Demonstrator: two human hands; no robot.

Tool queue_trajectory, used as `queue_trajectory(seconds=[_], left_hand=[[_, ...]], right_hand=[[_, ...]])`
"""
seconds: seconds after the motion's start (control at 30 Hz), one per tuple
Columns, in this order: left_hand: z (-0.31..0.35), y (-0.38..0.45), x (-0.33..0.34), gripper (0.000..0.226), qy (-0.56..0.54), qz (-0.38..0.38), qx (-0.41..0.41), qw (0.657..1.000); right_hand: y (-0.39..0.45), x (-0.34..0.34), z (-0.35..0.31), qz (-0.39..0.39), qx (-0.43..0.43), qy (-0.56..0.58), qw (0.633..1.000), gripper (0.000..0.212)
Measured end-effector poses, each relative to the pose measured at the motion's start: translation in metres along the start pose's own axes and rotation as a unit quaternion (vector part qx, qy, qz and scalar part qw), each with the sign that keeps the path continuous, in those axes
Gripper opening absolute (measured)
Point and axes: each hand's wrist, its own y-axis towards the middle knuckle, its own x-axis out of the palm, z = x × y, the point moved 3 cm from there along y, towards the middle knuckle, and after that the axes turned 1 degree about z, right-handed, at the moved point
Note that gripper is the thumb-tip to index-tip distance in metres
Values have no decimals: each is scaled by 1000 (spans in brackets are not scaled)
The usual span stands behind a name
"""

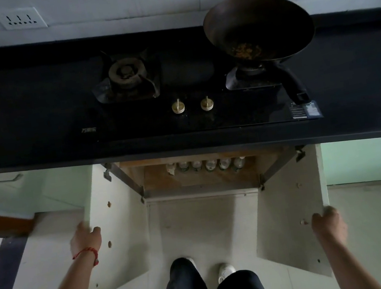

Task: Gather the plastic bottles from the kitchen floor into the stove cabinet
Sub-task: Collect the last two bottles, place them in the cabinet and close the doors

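Observation:
The stove cabinet [199, 179] under the black counter stands with both doors swung wide. Several clear plastic bottles [210, 165] stand in a row at the back of its wooden floor. My left hand [85, 240], with a red string at the wrist, grips the outer edge of the left door [119, 223]. My right hand [327, 223] grips the outer edge of the right door [292, 215]. No bottle shows on the pale floor between the doors.
A gas hob [176, 85] with two brass knobs lies in the counter above, and a dark wok [259, 29] sits on its right burner. Green cabinet fronts [367, 158] flank the opening. My legs and white shoes [224, 271] are on the tiled floor between the doors.

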Motion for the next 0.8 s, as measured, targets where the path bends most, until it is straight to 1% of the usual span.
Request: queue_trajectory(seconds=[0.07, 0.17, 0.27, 0.33, 0.4, 0.47, 0.53, 0.67, 0.73, 0.8], left_hand=[[9, -8, 5, 29, 1, 4, 0, 1000], [24, -27, 18, 36, -19, 10, 13, 1000], [44, -42, 36, 44, -70, -17, 28, 997], [60, -49, 47, 52, -97, -43, 31, 994], [76, -52, 57, 56, -130, -61, 20, 989], [91, -54, 65, 53, -155, -68, 4, 986], [106, -55, 70, 55, -175, -69, -17, 982], [128, -55, 79, 68, -229, -75, -42, 970], [136, -51, 86, 74, -257, -98, -51, 960], [142, -45, 91, 77, -314, -131, -77, 937]], right_hand=[[-10, 9, -7, 1, -2, 16, 1000, 31], [-23, 26, -24, -8, -4, 37, 999, 37], [-32, 43, -46, -33, -23, 64, 997, 43], [-35, 53, -61, -49, -27, 90, 994, 43], [-36, 61, -75, -66, -11, 113, 991, 39], [-35, 69, -88, -78, 12, 130, 988, 35], [-33, 74, -96, -75, 35, 142, 986, 33], [-28, 86, -104, -74, 54, 195, 977, 25], [-25, 92, -109, -88, 67, 235, 966, 16], [-25, 96, -117, -96, 78, 281, 952, 2]])
